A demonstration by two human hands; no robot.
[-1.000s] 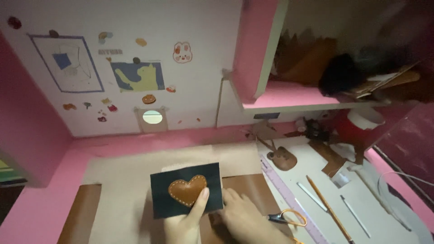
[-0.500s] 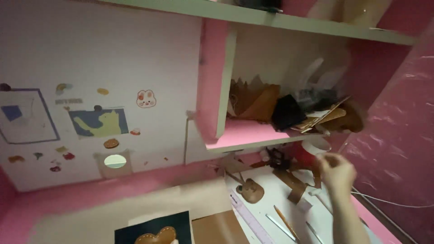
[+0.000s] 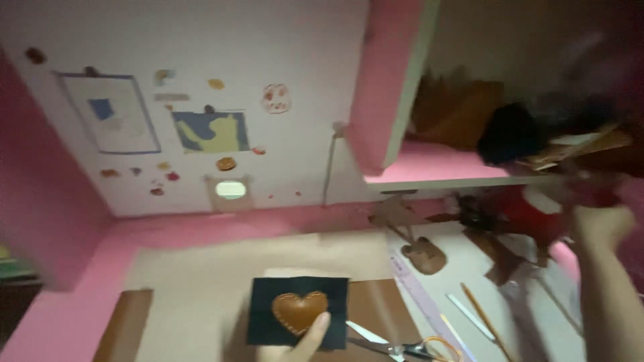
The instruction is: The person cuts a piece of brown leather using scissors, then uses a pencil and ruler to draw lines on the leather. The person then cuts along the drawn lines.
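My left hand (image 3: 305, 340) fingers pin the dark square (image 3: 298, 312) with 1 brown heart (image 3: 300, 311); right hand (image 3: 597, 224) is blurred at the cluttered shelf (image 3: 436, 173), fingers unclear; scissors (image 3: 396, 345) lie just beside.

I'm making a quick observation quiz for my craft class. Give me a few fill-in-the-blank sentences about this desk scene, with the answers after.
1. The brown leather piece on the dark square is shaped like a ____.
2. The left hand rests its ____ on the dark square.
3. The scissors lie to the ____ of the dark square.
4. The right hand is raised near the shelf, which is coloured ____.

Missing words: heart; thumb; right; pink
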